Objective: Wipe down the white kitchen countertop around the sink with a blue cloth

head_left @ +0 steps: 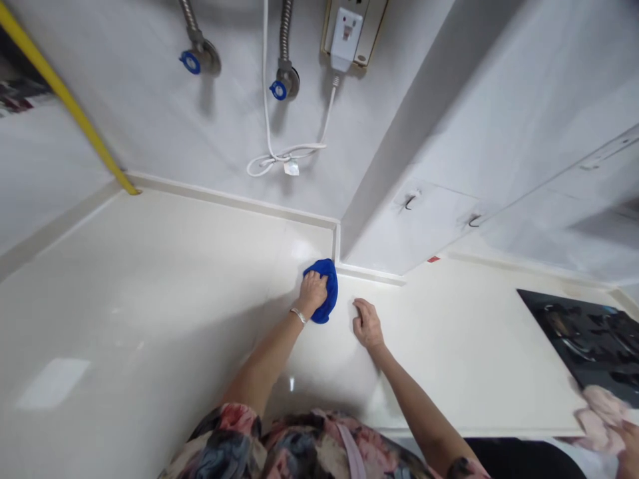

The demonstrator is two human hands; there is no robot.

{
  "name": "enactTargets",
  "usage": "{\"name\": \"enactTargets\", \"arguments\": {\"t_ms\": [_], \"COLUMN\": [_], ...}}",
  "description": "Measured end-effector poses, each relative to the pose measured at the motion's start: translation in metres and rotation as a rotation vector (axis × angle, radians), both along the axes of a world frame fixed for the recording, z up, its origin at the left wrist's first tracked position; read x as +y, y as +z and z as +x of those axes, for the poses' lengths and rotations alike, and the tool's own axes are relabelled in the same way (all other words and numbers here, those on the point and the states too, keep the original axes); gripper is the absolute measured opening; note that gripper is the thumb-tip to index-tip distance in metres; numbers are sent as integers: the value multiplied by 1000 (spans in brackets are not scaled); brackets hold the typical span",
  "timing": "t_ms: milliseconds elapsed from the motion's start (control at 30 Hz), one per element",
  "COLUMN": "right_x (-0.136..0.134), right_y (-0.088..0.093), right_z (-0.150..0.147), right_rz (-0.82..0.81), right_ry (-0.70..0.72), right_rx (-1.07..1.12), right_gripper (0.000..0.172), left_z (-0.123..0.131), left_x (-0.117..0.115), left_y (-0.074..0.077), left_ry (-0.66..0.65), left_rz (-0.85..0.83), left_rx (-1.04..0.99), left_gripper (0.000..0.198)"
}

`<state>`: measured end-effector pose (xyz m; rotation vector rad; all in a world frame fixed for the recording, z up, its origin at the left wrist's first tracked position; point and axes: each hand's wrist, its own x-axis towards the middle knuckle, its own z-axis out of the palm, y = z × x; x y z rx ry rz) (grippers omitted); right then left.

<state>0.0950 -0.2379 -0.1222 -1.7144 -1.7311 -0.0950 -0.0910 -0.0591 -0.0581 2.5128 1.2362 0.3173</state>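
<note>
My left hand (312,291) presses a folded blue cloth (327,289) onto the cream countertop (164,293), right at the inner corner where the wall steps out. A metal bracelet sits on that wrist. My right hand (367,323) rests on the counter a short way to the right of the cloth, its fingers curled loosely with the tips touching the surface and nothing in them.
A black gas hob (589,339) is set into the counter at far right, with a pinkish cloth (602,411) at its near edge. On the wall hang two valves with blue handles (190,61), a white cord (279,158) and a socket plug (345,36). A yellow pipe (70,100) runs diagonally at left.
</note>
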Motion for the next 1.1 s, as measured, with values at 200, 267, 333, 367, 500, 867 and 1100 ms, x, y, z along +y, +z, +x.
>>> {"name": "enactTargets", "arguments": {"t_ms": [200, 267, 333, 367, 500, 867, 1100], "right_x": [0, 0, 0, 0, -2, -6, -8], "right_y": [-6, -7, -6, -5, 0, 17, 26], "right_z": [1, 1, 0, 0, -1, -3, -5], "right_rz": [21, 25, 24, 20, -22, -82, -117], "right_ry": [-11, -14, -18, -23, -36, -25, -12], "right_rx": [-12, -12, -7, -3, 12, 24, 24], "right_gripper": [50, 49, 49, 49, 49, 52, 58], "left_z": [-44, -62, -81, -89, -108, -34, 28], "left_x": [-86, -119, -146, -155, -158, -23, 41], "left_y": [3, -1, -6, -9, -15, -4, -4], "left_ry": [-138, -190, -263, -298, -348, -11, 32], "left_rz": [-5, -15, -26, -31, -43, -15, -25], "left_rx": [27, 31, 29, 26, -4, 83, 41], "left_gripper": [30, 25, 22, 23, 25, 25, 31]}}
